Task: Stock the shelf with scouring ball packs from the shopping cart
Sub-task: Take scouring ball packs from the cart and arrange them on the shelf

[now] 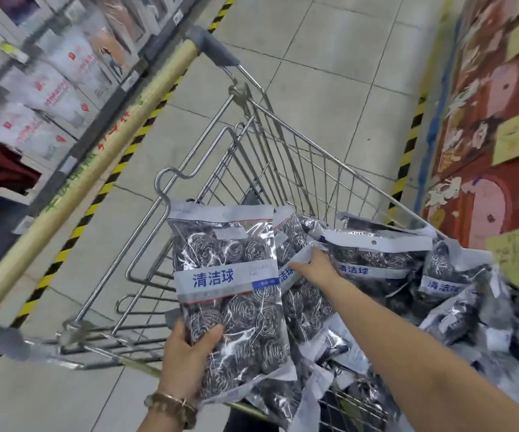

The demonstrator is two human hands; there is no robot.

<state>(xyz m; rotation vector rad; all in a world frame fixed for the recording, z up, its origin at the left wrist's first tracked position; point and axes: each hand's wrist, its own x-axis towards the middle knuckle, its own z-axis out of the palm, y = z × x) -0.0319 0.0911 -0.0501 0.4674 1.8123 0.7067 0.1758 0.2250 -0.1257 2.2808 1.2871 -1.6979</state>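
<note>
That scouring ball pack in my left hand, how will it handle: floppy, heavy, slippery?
Probably light: the left hand holds the scouring ball pack upright by its lower corner alone. Likely fairly stiff, since it stands without drooping. Its glossy film may be slippery.

shelf point(46, 76) blurred, right hand's point(317, 269) grip unclear

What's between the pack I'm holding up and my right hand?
Another scouring ball pack, partly behind the held pack, fills the gap to the right hand; head view.

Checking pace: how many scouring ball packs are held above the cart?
1: the left hand holds that pack over the cart. The others lie piled inside around the right hand, some likely hidden.
</note>
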